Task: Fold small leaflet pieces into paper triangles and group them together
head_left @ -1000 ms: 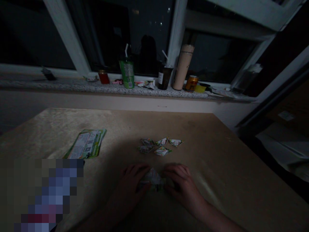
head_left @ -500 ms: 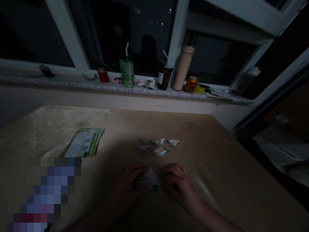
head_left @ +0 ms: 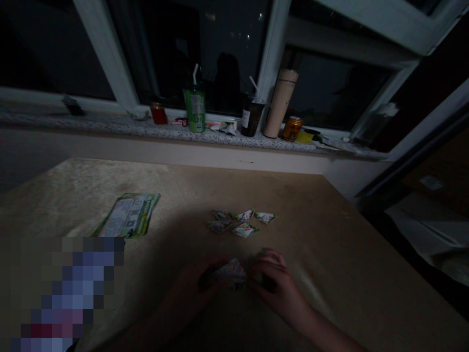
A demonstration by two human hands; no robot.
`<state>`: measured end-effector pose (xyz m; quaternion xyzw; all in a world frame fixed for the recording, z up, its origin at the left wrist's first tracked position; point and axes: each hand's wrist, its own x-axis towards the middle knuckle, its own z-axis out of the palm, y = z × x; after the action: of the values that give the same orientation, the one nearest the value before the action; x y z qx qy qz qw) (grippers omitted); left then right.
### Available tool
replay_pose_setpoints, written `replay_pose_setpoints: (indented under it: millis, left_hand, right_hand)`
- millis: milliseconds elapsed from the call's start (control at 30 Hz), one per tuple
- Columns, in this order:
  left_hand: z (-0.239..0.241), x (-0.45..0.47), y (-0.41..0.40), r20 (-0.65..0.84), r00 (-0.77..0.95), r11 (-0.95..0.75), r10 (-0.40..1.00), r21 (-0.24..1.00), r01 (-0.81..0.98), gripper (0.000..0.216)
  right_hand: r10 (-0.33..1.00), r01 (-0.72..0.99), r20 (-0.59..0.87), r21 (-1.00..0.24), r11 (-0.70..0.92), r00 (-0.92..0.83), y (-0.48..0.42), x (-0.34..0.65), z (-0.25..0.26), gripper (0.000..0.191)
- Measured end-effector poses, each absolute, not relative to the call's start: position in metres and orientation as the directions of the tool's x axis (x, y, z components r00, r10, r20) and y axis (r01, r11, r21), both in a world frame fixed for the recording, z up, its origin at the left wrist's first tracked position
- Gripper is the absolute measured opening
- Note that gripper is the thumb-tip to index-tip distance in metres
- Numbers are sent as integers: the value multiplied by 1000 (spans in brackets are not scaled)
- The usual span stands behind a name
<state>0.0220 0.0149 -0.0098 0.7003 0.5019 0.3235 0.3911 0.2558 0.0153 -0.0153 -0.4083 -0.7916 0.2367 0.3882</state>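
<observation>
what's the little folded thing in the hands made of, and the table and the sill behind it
Folded piece between the left hand and right hand: thin printed paper, going by its sharp creases. Table: tan, matt, probably fibreboard or a cloth cover. Sill: speckled grey, likely polished stone.

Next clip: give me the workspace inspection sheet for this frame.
Surface: tan table, dimly lit.
Job's things: printed paper piece on the table between both hands; five small folded pieces grouped beyond it.
Clutter: green leaflet stack to the left.
Hands: left hand and right hand touch the paper, fingers curled at its edges.
Cables: nothing seen.
Surroundings: windowsill with green cup, dark cup, tall flask, can, red jar; dark window.
</observation>
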Motion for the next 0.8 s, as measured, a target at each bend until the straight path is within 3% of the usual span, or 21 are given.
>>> replay_pose_setpoints:
  millis: [100, 267, 600, 800]
  left_hand:
    - [-11, 20, 14, 100, 267, -220, 959, 854, 472, 32]
    - [-11, 19, 13, 113, 262, -238, 958, 823, 515, 29]
    - [-14, 15, 20, 361, 466, -576, 808, 650, 495, 31]
    - [-17, 18, 22, 336, 504, -592, 796, 603, 534, 36]
  right_hand:
    - [830, 475, 408, -684, 554, -380, 15, 255, -17, 25]
    - [811, 476, 417, -661, 580, -409, 16, 256, -15, 9]
    - [781, 491, 503, -608, 624, -369, 17, 261, -16, 25]
    - [744, 507, 510, -546, 667, -431, 17, 262, -12, 27]
